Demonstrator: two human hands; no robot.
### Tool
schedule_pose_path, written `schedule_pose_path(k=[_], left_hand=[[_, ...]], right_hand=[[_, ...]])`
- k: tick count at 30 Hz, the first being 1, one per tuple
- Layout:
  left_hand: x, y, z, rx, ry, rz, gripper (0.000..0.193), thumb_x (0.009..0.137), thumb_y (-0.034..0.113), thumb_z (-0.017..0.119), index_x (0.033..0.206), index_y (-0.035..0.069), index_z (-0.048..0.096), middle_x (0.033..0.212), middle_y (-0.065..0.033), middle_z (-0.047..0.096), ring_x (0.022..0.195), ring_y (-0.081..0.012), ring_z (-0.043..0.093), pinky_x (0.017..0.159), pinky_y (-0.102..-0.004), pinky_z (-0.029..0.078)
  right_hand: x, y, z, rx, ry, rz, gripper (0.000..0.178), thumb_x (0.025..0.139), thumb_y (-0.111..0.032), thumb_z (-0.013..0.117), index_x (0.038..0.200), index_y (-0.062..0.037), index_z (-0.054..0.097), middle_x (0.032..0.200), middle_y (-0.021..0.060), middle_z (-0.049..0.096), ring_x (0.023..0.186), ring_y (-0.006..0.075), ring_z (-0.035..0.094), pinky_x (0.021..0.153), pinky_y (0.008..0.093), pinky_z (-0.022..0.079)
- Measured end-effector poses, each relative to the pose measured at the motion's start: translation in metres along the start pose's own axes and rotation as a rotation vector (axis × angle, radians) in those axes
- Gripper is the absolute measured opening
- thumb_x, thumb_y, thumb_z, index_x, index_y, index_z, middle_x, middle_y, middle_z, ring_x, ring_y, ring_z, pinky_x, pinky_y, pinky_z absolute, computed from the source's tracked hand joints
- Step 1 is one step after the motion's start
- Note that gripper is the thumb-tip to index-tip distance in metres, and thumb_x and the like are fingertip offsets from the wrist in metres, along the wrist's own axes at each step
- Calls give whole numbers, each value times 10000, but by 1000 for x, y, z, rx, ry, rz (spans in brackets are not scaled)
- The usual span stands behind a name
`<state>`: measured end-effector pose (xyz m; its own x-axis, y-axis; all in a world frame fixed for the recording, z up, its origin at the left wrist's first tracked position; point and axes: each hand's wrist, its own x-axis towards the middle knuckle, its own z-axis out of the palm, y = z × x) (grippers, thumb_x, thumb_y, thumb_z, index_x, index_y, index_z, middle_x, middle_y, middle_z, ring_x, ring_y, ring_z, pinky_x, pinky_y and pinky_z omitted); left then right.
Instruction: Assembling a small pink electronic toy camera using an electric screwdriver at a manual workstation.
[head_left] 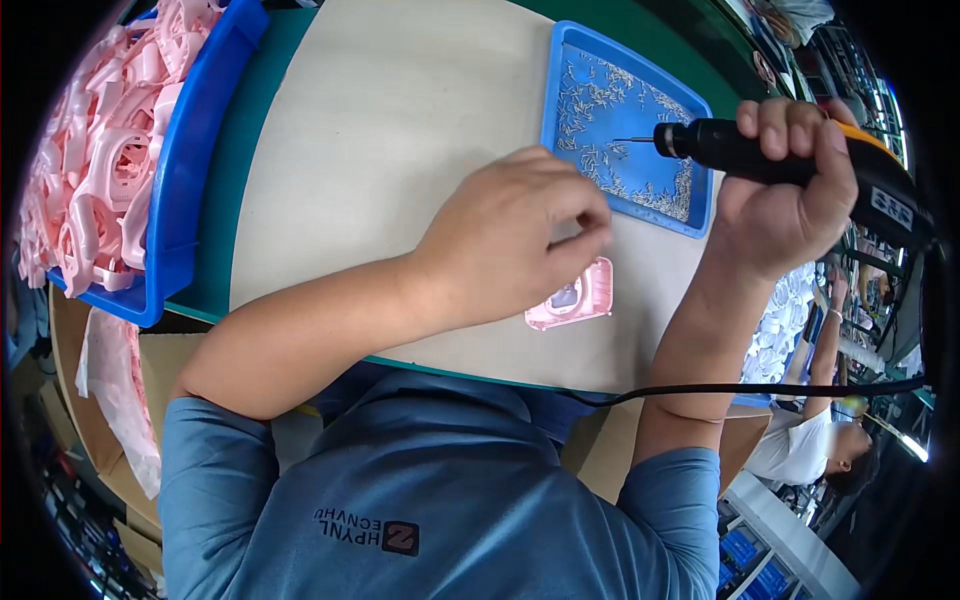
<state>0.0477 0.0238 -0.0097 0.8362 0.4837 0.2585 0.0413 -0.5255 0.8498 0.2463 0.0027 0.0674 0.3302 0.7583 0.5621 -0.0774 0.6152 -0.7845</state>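
Note:
My right hand [790, 190] is wrapped round a black electric screwdriver [725, 147], held up at the right with its thin bit pointing left over the blue tray [549, 110] of small screws [590, 95]. Low over the table's middle is my left hand [510, 235], its thumb and fingertips curled together. Whatever they may pinch is too small or hidden to make out. Just below that hand, a pink plastic housing [603, 290] with a rounded opening lies on the table, partly covered by the hand.
A blue bin [180, 190] heaped with pink plastic parts [125, 170] stands at the left of the pale work surface [340, 130]. The screwdriver's black cable [740, 388] runs across my right arm. Cardboard boxes flank the table, and another person [795, 445] is at the far right.

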Motion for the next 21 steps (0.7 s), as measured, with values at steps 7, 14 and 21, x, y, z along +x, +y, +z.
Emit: schedule_pose_path(k=[7,14,21], left_hand=[[8,-4,6,-79,384,-60,237,746,108,761,961,43,684,902,-57,643,825,-152,591,714,-288,490],[4,-1,2,-134,358,-24,114,774,58,734,880,33,702,848,-64,664,736,-139,600,654,-249,479],[4,-1,4,-157,297,35,81,797,47,711,876,30,712,823,-60,680,760,-141,605,643,-260,471]], right_hand=[[-5,-44,10,206,-162,105,198,853,-156,540,1022,-59,577,730,-14,491,678,108,465,711,317,373],[-14,-59,23,148,-188,143,203,848,-152,542,1025,-59,574,715,-22,486,658,101,460,685,300,371],[-19,-66,20,155,-128,135,193,841,-145,549,1005,-44,563,702,-23,474,637,86,465,670,291,372]])
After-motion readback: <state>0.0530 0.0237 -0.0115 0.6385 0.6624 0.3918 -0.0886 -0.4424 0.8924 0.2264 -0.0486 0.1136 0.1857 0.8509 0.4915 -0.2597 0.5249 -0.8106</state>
